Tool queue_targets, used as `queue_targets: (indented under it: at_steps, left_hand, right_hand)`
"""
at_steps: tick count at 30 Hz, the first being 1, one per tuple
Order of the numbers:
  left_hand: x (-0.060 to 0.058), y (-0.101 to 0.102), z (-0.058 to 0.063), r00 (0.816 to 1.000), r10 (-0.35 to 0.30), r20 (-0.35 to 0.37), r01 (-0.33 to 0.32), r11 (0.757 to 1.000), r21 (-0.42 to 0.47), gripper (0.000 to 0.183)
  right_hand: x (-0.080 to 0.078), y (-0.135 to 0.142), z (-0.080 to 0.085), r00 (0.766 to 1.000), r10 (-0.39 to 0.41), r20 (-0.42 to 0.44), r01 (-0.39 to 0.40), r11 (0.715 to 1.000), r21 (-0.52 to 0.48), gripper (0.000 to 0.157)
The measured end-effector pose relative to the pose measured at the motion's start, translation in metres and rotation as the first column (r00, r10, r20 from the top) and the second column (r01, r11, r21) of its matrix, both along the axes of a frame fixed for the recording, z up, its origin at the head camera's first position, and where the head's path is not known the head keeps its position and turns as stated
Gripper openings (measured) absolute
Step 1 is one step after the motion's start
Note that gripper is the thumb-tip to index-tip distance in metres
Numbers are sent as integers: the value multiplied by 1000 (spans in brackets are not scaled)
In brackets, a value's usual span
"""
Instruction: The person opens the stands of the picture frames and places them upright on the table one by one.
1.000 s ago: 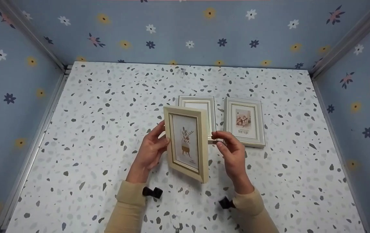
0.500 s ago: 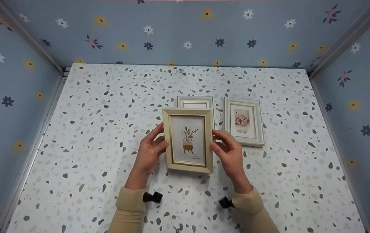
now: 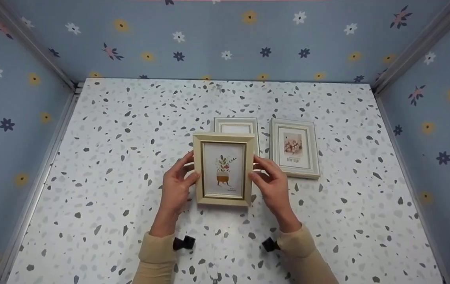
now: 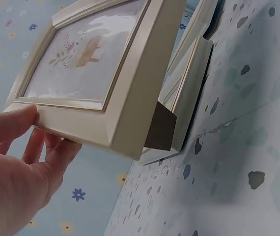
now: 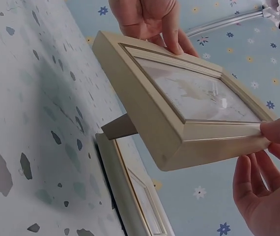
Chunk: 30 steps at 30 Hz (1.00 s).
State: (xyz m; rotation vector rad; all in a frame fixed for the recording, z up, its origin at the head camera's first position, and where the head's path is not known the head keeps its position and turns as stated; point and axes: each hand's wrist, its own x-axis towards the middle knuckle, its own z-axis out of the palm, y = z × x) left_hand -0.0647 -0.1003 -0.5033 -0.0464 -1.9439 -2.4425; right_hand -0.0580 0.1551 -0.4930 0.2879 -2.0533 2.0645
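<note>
A cream picture frame (image 3: 224, 201) with a print of a potted plant is held off the table, its front facing up toward me. My left hand (image 3: 175, 185) grips its left edge, thumb on the front and fingers behind. At the opposite edge, my right hand (image 3: 274, 183) pinches it the same way. From the back of the frame sticks out a brown stand leg, visible in the left wrist view (image 4: 160, 129). Behind the held frame lies a pale frame (image 3: 235, 122), partly covered by it. Another pale frame (image 3: 294, 148) with a flower picture lies to the right.
A white speckled table (image 3: 110, 138) carries everything. Blue flowered walls (image 3: 225, 35) enclose it at the back, left and right. Black camera mounts (image 3: 185, 242) sit at both wrists, beside the tan sleeves (image 3: 156, 252).
The held frame has swung from a sideways angle to face me squarely and shifted slightly left. My right hand has come from beside it to grip its right edge.
</note>
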Motion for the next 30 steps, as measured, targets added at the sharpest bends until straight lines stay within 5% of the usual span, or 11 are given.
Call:
queue_targets:
  at_steps: [7,12,22,30]
  left_hand:
    - [-2,-4,2,989,141,-45,-145,985,-94,54]
    - [-2,-8,5,973,225,-58,-231,959,-162,53]
    - [0,-14,34,934,345,-92,-357,902,-242,49]
    - [-10,-19,37,912,392,-119,-410,864,-293,48]
  right_hand:
    - [0,-20,23,1000,-3,-9,3,1000,7,40]
    - [-4,-34,26,1000,-8,-13,8,1000,30,40]
    - [-22,-59,30,1000,12,-5,-11,998,69,38]
    - [-47,-67,10,997,32,65,-35,998,45,40]
